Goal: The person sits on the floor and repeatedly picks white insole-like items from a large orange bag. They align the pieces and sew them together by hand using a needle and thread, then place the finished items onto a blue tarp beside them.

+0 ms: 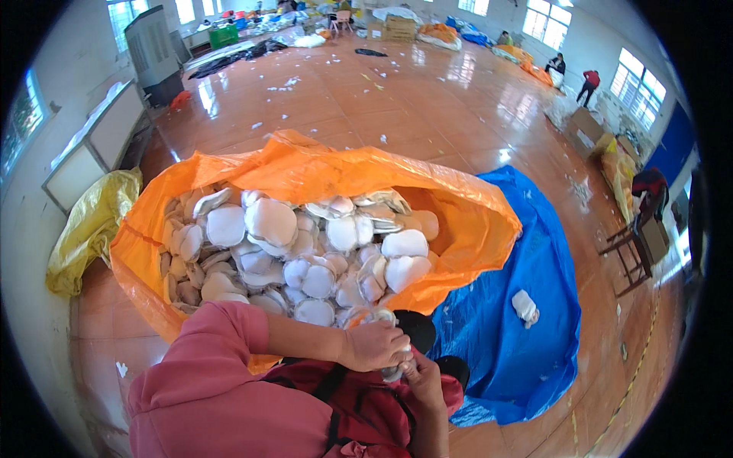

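Observation:
A big orange plastic bag (458, 206) lies open in front of me, filled with several white round foam pads (305, 252). My left hand (374, 345) and my right hand (418, 374) meet just below the bag's near rim, both closed on one white pad (391, 371) held between them. My pink sleeve (206, 359) crosses the lower left. Most of the held pad is hidden by my fingers.
A blue tarp (527, 290) spreads on the floor to the right, with a white pad (525, 307) on it. A yellow bag (92, 229) lies at the left wall. The shiny brown floor (397, 99) stretches back to piles, boxes and people by the windows. A stool (630, 256) stands right.

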`<action>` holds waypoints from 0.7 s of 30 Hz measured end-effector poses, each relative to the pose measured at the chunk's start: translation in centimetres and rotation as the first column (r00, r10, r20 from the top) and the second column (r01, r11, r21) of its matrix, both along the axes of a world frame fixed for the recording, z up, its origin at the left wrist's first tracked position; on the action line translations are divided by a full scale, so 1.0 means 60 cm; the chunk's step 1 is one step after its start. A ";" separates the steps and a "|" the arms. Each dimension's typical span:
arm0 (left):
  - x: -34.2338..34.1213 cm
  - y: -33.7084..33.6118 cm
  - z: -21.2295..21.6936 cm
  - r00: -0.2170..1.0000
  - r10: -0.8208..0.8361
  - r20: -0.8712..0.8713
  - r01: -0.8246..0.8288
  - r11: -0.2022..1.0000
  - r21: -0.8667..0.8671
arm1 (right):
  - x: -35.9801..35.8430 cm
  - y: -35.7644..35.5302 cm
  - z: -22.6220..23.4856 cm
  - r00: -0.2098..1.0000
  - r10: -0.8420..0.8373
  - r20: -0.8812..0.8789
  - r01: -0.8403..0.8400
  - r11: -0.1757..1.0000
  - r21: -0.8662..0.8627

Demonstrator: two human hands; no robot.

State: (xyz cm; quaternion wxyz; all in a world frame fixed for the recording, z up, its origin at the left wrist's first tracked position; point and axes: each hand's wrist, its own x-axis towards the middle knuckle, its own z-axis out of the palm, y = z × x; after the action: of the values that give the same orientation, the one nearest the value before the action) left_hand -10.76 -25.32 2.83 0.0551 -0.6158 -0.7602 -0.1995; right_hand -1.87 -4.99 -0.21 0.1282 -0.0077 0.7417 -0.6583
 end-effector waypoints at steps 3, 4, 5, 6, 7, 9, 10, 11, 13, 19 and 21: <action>0.001 -0.010 -0.011 0.989 -0.080 -0.121 0.065 0.991 -0.117 | 0.001 -0.010 -0.011 0.983 0.118 0.141 -0.118 0.993 -0.009; 0.003 -0.014 -0.015 0.983 -0.112 -0.148 0.091 0.986 -0.141 | 0.009 -0.012 -0.014 0.936 0.128 0.328 -0.095 0.989 -0.115; 0.005 -0.018 -0.021 0.974 -0.144 -0.174 0.115 0.979 -0.167 | 0.018 -0.017 -0.067 0.937 0.131 0.324 -0.040 0.961 -0.273; 0.009 -0.021 -0.033 0.977 -0.144 -0.157 0.116 0.977 -0.177 | 0.026 -0.017 -0.068 0.926 0.140 0.350 -0.049 0.966 -0.256; 0.008 -0.021 -0.034 0.977 -0.148 -0.156 0.125 0.982 -0.144 | 0.035 -0.017 -0.065 0.916 0.142 0.377 -0.052 0.970 -0.237; 0.007 -0.017 -0.036 0.975 -0.162 -0.155 0.151 0.986 -0.076 | 0.060 -0.022 -0.100 0.949 0.021 0.316 0.096 0.932 -0.350; 0.010 -0.015 -0.040 0.982 -0.145 -0.123 0.135 0.987 -0.091 | 0.066 -0.029 -0.106 0.955 -0.039 0.294 0.162 0.899 -0.406; 0.009 -0.015 -0.043 0.988 -0.133 -0.080 0.126 0.988 -0.086 | 0.067 -0.034 -0.111 0.967 -0.056 0.250 0.162 0.888 -0.430; 0.009 -0.016 -0.044 0.994 -0.106 0.008 0.106 0.991 -0.082 | 0.064 -0.044 -0.107 0.983 -0.087 0.163 0.156 0.863 -0.480; 0.003 -0.022 -0.040 0.993 -0.045 0.105 0.061 0.987 -0.148 | 0.063 -0.036 -0.068 0.998 -0.048 0.049 0.063 0.921 -0.385; 0.000 -0.023 -0.047 0.987 -0.038 0.154 0.048 0.997 -0.060 | 0.060 -0.043 -0.049 0.996 -0.047 0.072 0.071 0.923 -0.379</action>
State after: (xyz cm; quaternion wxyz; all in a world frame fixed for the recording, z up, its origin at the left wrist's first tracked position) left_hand -10.77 -26.72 0.03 -0.0272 -0.6165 -0.7547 -0.2227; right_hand 1.76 -7.56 -3.12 0.1270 0.0100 0.5954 -0.7933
